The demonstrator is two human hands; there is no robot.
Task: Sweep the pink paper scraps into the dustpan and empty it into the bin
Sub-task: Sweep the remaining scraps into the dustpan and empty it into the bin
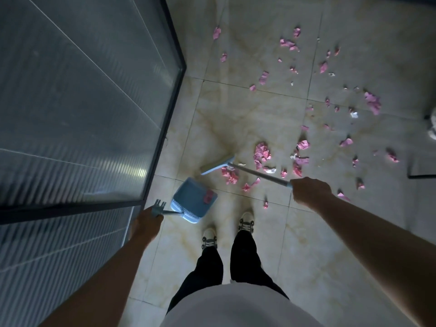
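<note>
Dozens of pink paper scraps (262, 153) lie scattered over the cream floor tiles (247, 114), thickest just beyond the broom head (218, 166) and thinning out toward the far right. As I watch from the head view, my right hand (309, 191) is curled round the top of the broom handle (259, 172), and my left hand (147, 224) grips the long handle of the blue dustpan (194, 200), which sits on the floor in front of the shoes (227, 228), beside the ribbed glass partition (82, 102). One pink scrap (208, 197) already rests inside the pan. The broom head stands between the pan and the nearest clump. No bin is in view.

To do this step well, I judge the broom should reach past the near clump and draw it back in short, low strokes toward the pan's mouth, with the pan's lip held flat against the tile so that the light paper does not slip under it. Brisk strokes would likely flick the scraps aside. The far pieces are best herded into one pile first.
</note>
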